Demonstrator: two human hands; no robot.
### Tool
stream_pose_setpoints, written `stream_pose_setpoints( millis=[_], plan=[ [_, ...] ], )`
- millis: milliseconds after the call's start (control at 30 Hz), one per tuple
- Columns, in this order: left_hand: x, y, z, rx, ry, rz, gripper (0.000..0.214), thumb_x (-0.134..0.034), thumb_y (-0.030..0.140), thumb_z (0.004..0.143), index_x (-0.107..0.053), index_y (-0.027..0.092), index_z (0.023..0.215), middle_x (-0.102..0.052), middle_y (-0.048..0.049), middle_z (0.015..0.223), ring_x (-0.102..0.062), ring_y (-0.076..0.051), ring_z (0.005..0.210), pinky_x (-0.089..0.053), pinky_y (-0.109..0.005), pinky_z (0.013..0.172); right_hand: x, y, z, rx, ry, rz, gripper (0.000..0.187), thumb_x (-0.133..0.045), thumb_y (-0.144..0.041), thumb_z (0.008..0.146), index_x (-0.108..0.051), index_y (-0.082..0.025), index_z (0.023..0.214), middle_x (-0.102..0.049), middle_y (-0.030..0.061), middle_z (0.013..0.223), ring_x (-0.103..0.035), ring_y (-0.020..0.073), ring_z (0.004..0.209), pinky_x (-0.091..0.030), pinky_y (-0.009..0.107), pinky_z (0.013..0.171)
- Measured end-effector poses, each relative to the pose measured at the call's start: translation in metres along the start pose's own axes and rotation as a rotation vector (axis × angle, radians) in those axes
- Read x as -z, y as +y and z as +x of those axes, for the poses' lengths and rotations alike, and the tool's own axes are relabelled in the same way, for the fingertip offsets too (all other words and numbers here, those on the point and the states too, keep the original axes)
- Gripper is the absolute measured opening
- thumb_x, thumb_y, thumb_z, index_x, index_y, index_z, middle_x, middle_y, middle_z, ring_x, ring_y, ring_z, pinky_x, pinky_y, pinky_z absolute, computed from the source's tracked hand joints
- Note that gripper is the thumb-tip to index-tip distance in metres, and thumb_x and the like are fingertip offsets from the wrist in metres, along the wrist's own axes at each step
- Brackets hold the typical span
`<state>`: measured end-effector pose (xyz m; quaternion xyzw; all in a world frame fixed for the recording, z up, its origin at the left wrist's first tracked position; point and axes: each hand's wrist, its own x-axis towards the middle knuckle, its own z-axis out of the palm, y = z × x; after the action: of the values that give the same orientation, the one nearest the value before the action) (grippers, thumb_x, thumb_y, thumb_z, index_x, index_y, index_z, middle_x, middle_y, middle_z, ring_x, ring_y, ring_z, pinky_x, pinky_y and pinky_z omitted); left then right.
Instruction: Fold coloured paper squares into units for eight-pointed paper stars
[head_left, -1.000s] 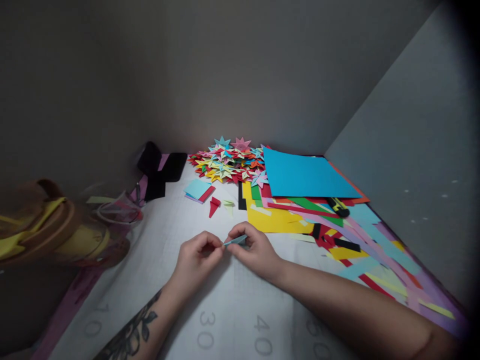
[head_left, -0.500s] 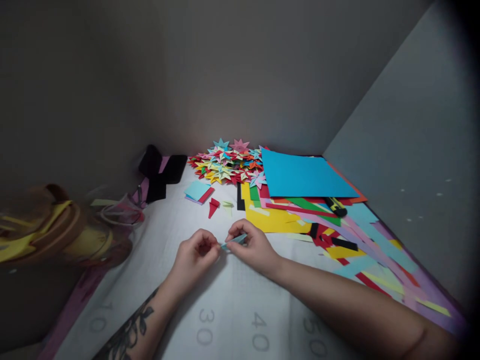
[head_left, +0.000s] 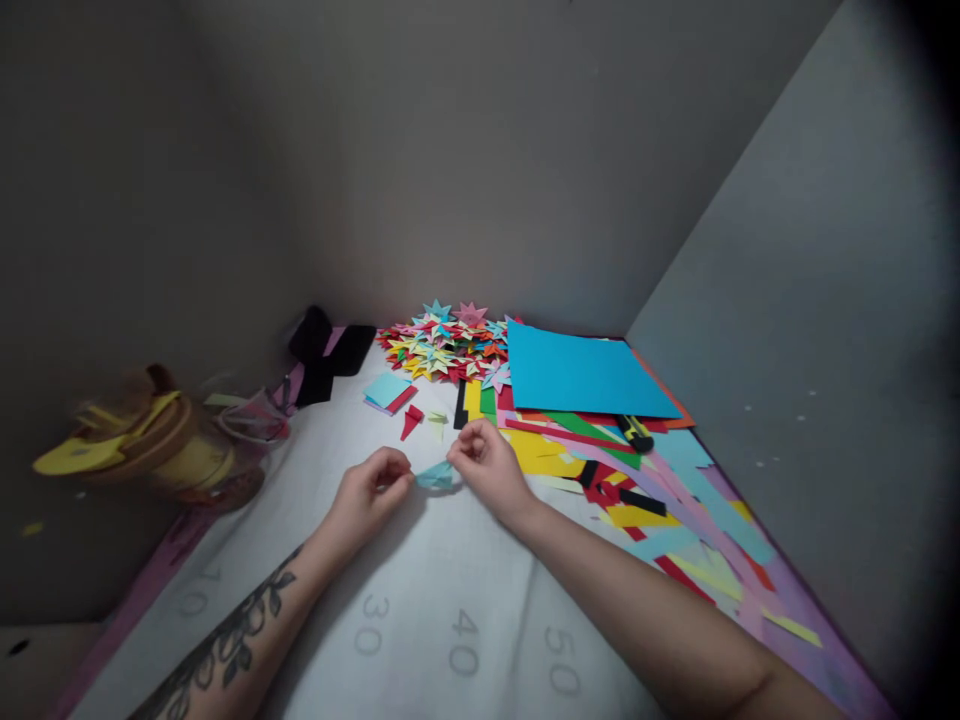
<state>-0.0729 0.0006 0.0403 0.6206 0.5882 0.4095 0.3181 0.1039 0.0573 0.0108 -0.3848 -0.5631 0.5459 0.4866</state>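
A small light-blue folded paper piece (head_left: 435, 476) is stretched between my two hands above the white sheet. My left hand (head_left: 373, 492) pinches its left tip between thumb and fingers. At the other end, my right hand (head_left: 491, 470) pinches the right edge, with the fingers curled. Just beyond the hands lie a red folded paper piece (head_left: 411, 421) and a pale green folded piece (head_left: 438, 424). A short stack of square papers (head_left: 388, 391), light blue on top, sits to their left.
Folded paper stars (head_left: 442, 345) are heaped against the wall. Blue card (head_left: 585, 375) lies at back right, with a box cutter (head_left: 636, 433) and paper strips (head_left: 697, 520) nearer. Black pieces (head_left: 352, 350) lie back left; a tub (head_left: 180, 445) with yellow paper stands at the left edge.
The light-blue piece was mostly covered by my right fingers; now more of it shows between the hands, which have moved slightly apart. The camera view has shifted a little.
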Motion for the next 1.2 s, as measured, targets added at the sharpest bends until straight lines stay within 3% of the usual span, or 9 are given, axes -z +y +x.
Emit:
stream_pose_setpoints(
  millis=[133, 233, 300, 433, 600, 733, 933, 1067, 1200],
  plan=[
    [-0.011, 0.006, 0.015, 0.11, 0.161, -0.192, 0.02, -0.063, 0.028, 0.07, -0.055, 0.017, 0.085, -0.061, 0.0018, 0.067, -0.058, -0.012, 0.063, -0.044, -0.022, 0.061, 0.011, -0.001, 0.007, 0.03, 0.157, 0.139, 0.023, -0.061, -0.027, 0.076, -0.046, -0.021, 0.093, -0.058, -0.0012, 0.081, -0.058, 0.0127, 0.076, -0.046, 0.025, 0.07],
    [-0.03, 0.007, 0.022, 0.201, 0.271, -0.356, 0.026, -0.064, 0.031, 0.071, -0.051, 0.017, 0.089, -0.06, 0.0032, 0.066, -0.057, -0.011, 0.06, -0.043, -0.021, 0.059, 0.005, 0.0, 0.005, -0.005, 0.07, 0.218, 0.033, -0.065, -0.029, 0.073, -0.047, -0.021, 0.099, -0.06, 0.003, 0.093, -0.059, 0.0142, 0.083, -0.048, 0.027, 0.073],
    [-0.044, 0.007, 0.024, 0.222, 0.272, -0.422, 0.027, -0.065, 0.031, 0.071, -0.049, 0.017, 0.087, -0.058, 0.0042, 0.065, -0.056, -0.01, 0.058, -0.042, -0.021, 0.058, -0.001, 0.002, 0.003, -0.055, 0.008, 0.254, 0.041, -0.069, -0.029, 0.068, -0.046, -0.021, 0.101, -0.062, 0.0023, 0.092, -0.06, 0.0142, 0.077, -0.049, 0.026, 0.07],
    [-0.06, 0.004, 0.02, 0.194, 0.155, -0.414, 0.023, -0.062, 0.029, 0.073, -0.049, 0.017, 0.088, -0.057, 0.0042, 0.067, -0.055, -0.01, 0.06, -0.042, -0.021, 0.057, -0.004, 0.006, 0.003, -0.159, 0.08, 0.233, 0.043, -0.07, -0.026, 0.064, -0.045, -0.022, 0.099, -0.061, -0.0036, 0.076, -0.059, 0.0126, 0.064, -0.047, 0.024, 0.061],
    [-0.053, -0.004, 0.012, 0.178, 0.034, -0.299, 0.018, -0.059, 0.025, 0.074, -0.049, 0.018, 0.088, -0.056, 0.0045, 0.068, -0.054, -0.01, 0.058, -0.041, -0.02, 0.055, 0.004, 0.006, 0.006, -0.205, 0.084, 0.199, 0.04, -0.069, -0.024, 0.064, -0.043, -0.023, 0.096, -0.059, -0.0055, 0.068, -0.055, 0.0114, 0.054, -0.042, 0.021, 0.05],
    [-0.044, -0.008, 0.009, 0.177, 0.015, -0.259, 0.022, -0.059, 0.026, 0.075, -0.053, 0.018, 0.095, -0.06, 0.0022, 0.07, -0.057, -0.012, 0.063, -0.045, -0.022, 0.058, 0.006, 0.006, 0.005, -0.22, 0.085, 0.126, 0.039, -0.067, -0.024, 0.066, -0.042, -0.023, 0.097, -0.059, -0.0058, 0.068, -0.055, 0.0116, 0.054, -0.042, 0.021, 0.049],
    [-0.04, -0.003, 0.01, 0.191, -0.073, -0.254, 0.017, -0.06, 0.03, 0.076, -0.063, 0.016, 0.084, -0.067, -0.0038, 0.077, -0.061, -0.015, 0.069, -0.048, -0.025, 0.064, -0.001, 0.011, -0.006, -0.236, -0.128, 0.044, 0.039, -0.063, -0.018, 0.07, -0.043, -0.024, 0.103, -0.059, -0.0052, 0.071, -0.058, 0.0118, 0.06, -0.045, 0.022, 0.054],
    [-0.038, -0.001, 0.01, 0.213, -0.038, -0.221, 0.013, -0.06, 0.028, 0.076, -0.064, 0.016, 0.076, -0.067, -0.0022, 0.071, -0.06, -0.015, 0.065, -0.047, -0.024, 0.062, -0.002, 0.013, -0.008, -0.277, -0.201, 0.079, 0.038, -0.06, -0.018, 0.074, -0.041, -0.025, 0.106, -0.06, -0.0045, 0.07, -0.061, 0.0133, 0.061, -0.047, 0.023, 0.056],
    [-0.037, -0.004, 0.009, 0.222, -0.016, -0.169, 0.015, -0.059, 0.03, 0.077, -0.063, 0.016, 0.074, -0.065, -0.0012, 0.069, -0.058, -0.014, 0.063, -0.045, -0.023, 0.059, 0.001, 0.013, -0.006, -0.261, -0.162, 0.08, 0.027, -0.061, -0.019, 0.073, -0.047, -0.023, 0.096, -0.061, -0.0036, 0.073, -0.062, 0.0129, 0.063, -0.047, 0.024, 0.058]
  ],
)
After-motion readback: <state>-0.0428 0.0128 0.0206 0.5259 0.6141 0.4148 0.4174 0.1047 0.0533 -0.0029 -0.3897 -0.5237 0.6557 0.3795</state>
